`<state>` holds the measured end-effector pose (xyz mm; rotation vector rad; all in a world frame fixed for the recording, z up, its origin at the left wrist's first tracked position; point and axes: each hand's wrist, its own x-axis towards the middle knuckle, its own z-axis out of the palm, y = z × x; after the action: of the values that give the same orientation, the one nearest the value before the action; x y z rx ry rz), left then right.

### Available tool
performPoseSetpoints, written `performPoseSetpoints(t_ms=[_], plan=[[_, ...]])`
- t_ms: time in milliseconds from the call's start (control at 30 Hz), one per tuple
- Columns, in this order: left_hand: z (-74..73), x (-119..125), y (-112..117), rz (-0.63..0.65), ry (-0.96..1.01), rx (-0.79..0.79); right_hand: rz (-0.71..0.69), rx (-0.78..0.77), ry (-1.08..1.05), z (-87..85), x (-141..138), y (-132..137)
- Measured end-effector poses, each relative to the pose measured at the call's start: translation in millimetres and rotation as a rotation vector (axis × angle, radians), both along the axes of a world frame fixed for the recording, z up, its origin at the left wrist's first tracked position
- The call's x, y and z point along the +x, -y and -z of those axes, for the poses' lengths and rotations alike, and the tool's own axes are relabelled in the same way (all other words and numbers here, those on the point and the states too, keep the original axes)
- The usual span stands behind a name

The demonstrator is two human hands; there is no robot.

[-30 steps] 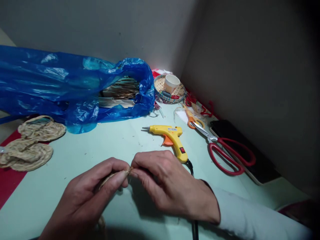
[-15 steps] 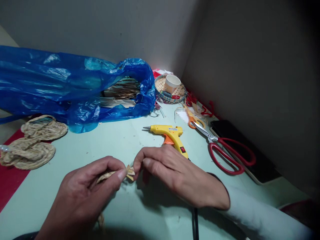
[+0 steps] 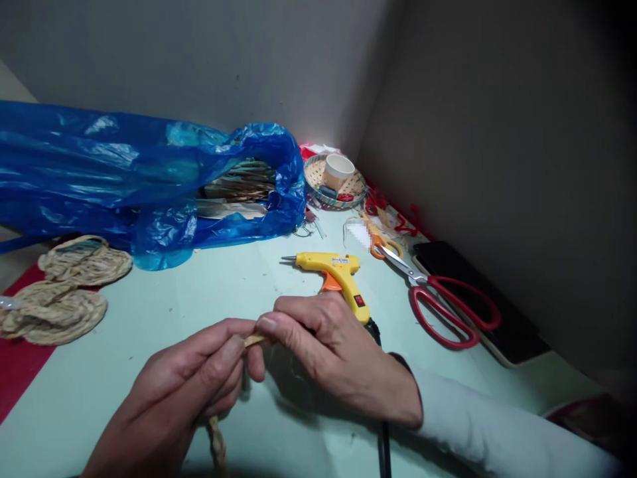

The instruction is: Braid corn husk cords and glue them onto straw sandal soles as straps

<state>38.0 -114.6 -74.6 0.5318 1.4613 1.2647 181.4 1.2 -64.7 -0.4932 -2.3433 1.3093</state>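
Observation:
My left hand [image 3: 184,392] and my right hand [image 3: 333,358] meet low in the middle of the view, over a pale green table [image 3: 149,312]. Both pinch the same braided straw cord [image 3: 253,340]; only a short tan piece shows between the fingertips. More of the braid [image 3: 217,446] hangs below my left hand toward the table's near edge. A yellow hot glue gun [image 3: 333,275] lies just beyond my right hand, nozzle pointing left, its black cable running under my right wrist.
A blue plastic bag [image 3: 124,179] holding dried leaves lies at the back left. Two woven straw pads [image 3: 64,292] sit at the left. Red-handled scissors [image 3: 442,302], orange scissors [image 3: 381,239], a dark phone [image 3: 478,305] and a small basket with a white cup [image 3: 338,176] line the right wall.
My fingertips have closed together over the cord's frayed end, hiding most of it. My left hand shifted slightly right and the braid below it swung into view.

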Motion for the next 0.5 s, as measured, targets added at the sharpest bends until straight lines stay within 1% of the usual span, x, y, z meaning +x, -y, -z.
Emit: performPoseSetpoints(t_ms=[67,133,167,233,300,367,400,433,500], plan=[[1.0,0.4,-0.8,0.001,0.006,-0.006,0.01,0.012,-0.02,-0.1,1.3,0.1],[2.6,-0.4,-0.4,0.033,-0.065,-0.015,0.005,-0.009,-0.028,-0.2,2.3,0.3],[3.2,-1.0,0.3,0.05,-0.103,-0.016,-0.002,-0.044,-0.03,-0.4,2.7,0.0],[3.3,-1.6,2.2,0.075,-0.163,-0.018,-0.049,-0.194,-0.009,-0.6,3.4,-2.2],[1.7,-0.8,4.0,0.092,-0.197,-0.016,-0.166,-0.386,0.02,-0.7,3.5,-5.9],[-0.9,0.8,5.4,0.081,-0.225,-0.014,-0.265,-0.514,0.028,-0.2,3.0,-10.4],[-1.9,1.6,5.9,0.059,-0.239,-0.015,-0.267,-0.571,0.002,0.2,2.6,-12.9],[-2.7,2.1,6.3,0.028,-0.252,-0.018,-0.225,-0.628,-0.047,0.7,2.4,-15.6],[-2.9,2.2,6.8,-0.03,-0.268,-0.027,-0.061,-0.723,-0.178,0.8,2.8,-21.4]])
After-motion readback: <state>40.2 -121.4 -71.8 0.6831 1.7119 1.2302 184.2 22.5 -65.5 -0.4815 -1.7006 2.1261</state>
